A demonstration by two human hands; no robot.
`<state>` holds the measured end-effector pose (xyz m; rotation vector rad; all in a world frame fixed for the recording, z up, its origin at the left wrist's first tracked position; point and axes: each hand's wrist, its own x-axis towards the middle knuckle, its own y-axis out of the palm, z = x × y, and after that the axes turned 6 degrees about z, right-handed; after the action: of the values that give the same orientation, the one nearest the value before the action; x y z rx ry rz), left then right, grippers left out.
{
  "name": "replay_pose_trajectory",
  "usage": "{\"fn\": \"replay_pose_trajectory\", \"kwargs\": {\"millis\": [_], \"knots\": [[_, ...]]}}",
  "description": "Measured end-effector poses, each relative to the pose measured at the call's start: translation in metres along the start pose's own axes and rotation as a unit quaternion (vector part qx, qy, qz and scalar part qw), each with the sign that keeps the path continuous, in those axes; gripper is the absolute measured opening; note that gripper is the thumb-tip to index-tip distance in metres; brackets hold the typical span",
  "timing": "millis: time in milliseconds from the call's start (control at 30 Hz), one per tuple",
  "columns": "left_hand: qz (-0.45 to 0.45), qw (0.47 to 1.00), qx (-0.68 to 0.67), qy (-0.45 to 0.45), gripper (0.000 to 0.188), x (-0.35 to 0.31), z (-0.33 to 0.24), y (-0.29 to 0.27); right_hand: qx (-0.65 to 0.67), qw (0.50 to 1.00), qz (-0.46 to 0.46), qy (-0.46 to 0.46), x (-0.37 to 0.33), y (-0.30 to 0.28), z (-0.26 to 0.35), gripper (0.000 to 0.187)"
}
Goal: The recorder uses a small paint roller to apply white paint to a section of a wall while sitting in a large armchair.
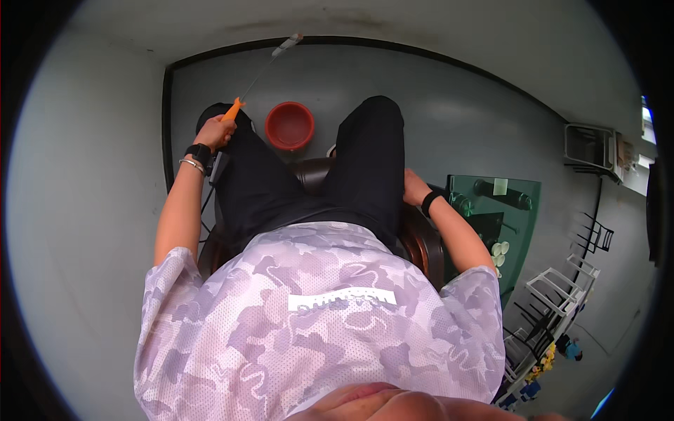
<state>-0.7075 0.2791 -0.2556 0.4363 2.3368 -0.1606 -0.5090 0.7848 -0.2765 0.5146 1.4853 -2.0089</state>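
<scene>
My left hand [215, 132] is closed around the orange handle of what looks like a small paint roller [233, 111]. A thin metal shaft runs up from the handle to a whitish cylindrical head, which is held out near the base of the wall. On the floor between my knees is a round red plastic basin [289, 126]; the roller's head is apart from it, farther off. My right hand [415, 189] rests low beside my right thigh, by the chair's armrest. The thigh hides its fingers.
I sit in a dark leather chair [310, 174] with wooden arms. To my right stands a green glass table [523, 231] with cups on it. Stacked chairs and stools [554, 288] line the far right. A wall [337, 21] with a dark skirting is ahead, another at my left.
</scene>
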Motion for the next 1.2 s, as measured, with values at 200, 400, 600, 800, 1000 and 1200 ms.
{"fn": "replay_pose_trajectory", "kwargs": {"millis": [200,400,600,800,1000,1200], "knots": [[-0.040,0.988,0.149,-0.023,0.013,-0.034,-0.002,0.015,-0.007,0.990,0.138,0.008,-0.030,-0.002,0.000,0.035],[-0.020,0.976,0.216,-0.027,0.014,-0.067,-0.008,0.003,-0.036,0.996,0.076,-0.008,-0.072,-0.018,0.034,0.034],[0.020,0.953,0.299,-0.050,0.024,-0.128,-0.053,-0.013,0.020,0.998,0.056,0.019,-0.136,-0.042,0.055,0.029],[0.051,0.955,0.261,-0.132,0.026,-0.128,-0.047,-0.010,-0.009,0.999,-0.041,0.019,-0.151,-0.042,0.069,0.021],[0.067,0.916,0.357,-0.170,0.020,-0.076,-0.021,0.018,0.002,0.988,-0.152,0.038,-0.145,-0.033,0.089,0.022],[0.045,0.847,0.517,-0.120,0.027,-0.033,0.000,0.050,0.019,0.991,-0.131,0.035,-0.134,-0.035,0.089,0.027]]}}
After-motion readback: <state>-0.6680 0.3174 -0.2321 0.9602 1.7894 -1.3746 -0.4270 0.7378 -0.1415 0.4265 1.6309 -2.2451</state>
